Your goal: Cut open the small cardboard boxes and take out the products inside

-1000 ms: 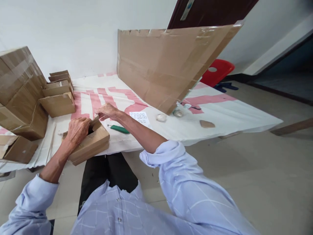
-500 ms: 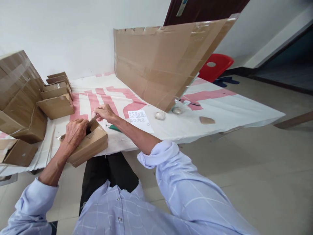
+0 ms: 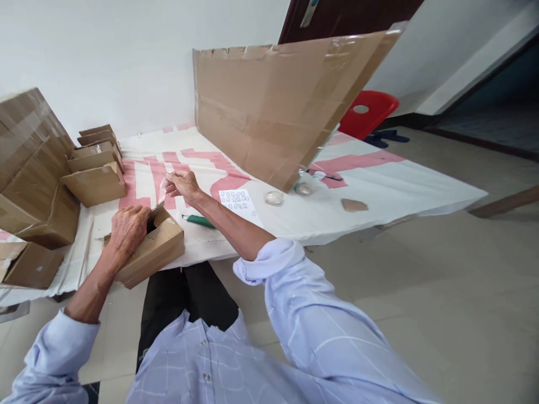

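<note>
A small cardboard box (image 3: pixel 162 249) with an opening in its top sits at the table's front edge, before my body. My left hand (image 3: pixel 127 229) lies over its far left side, fingers curled around the edge by the opening; the fingertips are partly hidden. Just above the box, my right hand (image 3: pixel 183 185) pinches the upper end of a strip of clear tape (image 3: pixel 161 193). The strip's lower end runs down to the box's far edge. Right of the box lies a green-handled tool (image 3: pixel 199 221), partly behind my right forearm, beside a paper sheet (image 3: pixel 240 205) with small printed shapes.
Large taped cartons (image 3: pixel 37 174) and several small open boxes (image 3: pixel 95 182) stand at the left. A big cardboard panel (image 3: pixel 269 106) rises behind. Tape rolls (image 3: pixel 274 198) and a cardboard scrap (image 3: pixel 354 205) lie to the right. A red chair (image 3: pixel 368 115) stands beyond.
My right hand has lifted slightly up and away from the box, drawing the tape strip out longer. My left hand has stayed on the box.
</note>
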Tool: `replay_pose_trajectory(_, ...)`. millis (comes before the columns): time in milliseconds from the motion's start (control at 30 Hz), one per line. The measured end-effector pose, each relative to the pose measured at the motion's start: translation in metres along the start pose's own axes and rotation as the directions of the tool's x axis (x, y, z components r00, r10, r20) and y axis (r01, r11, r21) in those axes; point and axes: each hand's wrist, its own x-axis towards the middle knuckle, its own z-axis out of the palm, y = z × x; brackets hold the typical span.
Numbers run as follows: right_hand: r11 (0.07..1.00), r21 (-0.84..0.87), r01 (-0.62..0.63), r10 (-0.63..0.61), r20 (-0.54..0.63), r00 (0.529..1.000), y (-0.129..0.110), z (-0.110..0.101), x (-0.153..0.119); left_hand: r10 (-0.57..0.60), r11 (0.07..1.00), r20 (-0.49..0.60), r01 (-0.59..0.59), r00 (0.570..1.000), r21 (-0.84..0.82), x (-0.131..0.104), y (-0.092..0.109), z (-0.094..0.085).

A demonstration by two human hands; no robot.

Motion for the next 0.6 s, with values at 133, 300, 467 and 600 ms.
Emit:
replay_pose_trajectory(133,0.995,0.031,0.100,-0.101,0.021,0.995,-0.010,0.001,-0.006,-0.034,0.999,0.014,0.034,0.999,0.002,0.001,0.000,-0.003)
replay_pose_trajectory(300,0.987,0.025,0.159,-0.160,0.040,0.986,-0.037,-0.011,0.001,-0.042,0.999,0.041,0.042,0.998,0.008,0.002,0.002,-0.005)
replay_pose_trajectory(467,0.972,-0.036,0.233,-0.233,0.010,0.972,-0.060,-0.036,0.012,-0.045,0.999,0.039,0.046,0.998,-0.012,0.003,-0.006,0.001)
replay_pose_trajectory(600,0.969,-0.118,0.218,-0.195,0.179,0.964,-0.044,-0.045,0.003,-0.043,0.998,0.021,0.044,0.999,-0.045,0.004,-0.011,0.004)
